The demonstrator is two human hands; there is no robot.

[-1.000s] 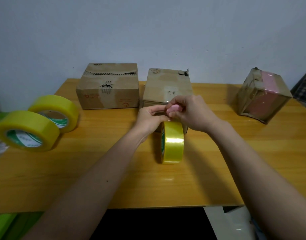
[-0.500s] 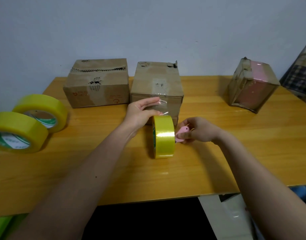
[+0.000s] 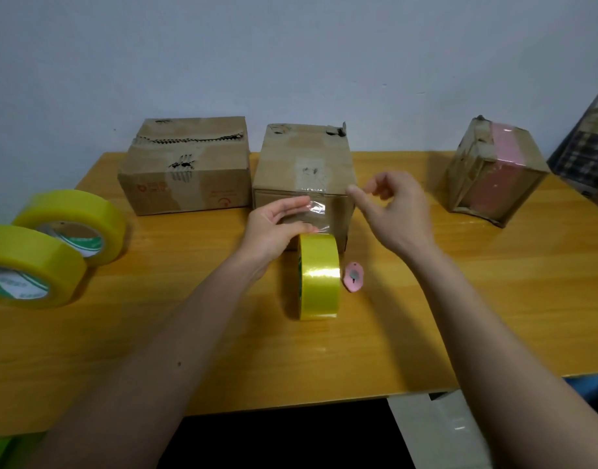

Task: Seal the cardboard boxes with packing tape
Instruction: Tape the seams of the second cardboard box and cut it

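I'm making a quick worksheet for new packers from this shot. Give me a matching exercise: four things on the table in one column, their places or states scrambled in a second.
Things
1. upright tape roll
2. pink cutter
3. cut tape strip
4. pink-taped box

Places or states
A. held by the left hand in front of the middle box
B. far right, tilted
C. lying flat, right of the roll
D. standing on edge, centre of the table

Pairs: 1-D, 2-C, 3-A, 4-B
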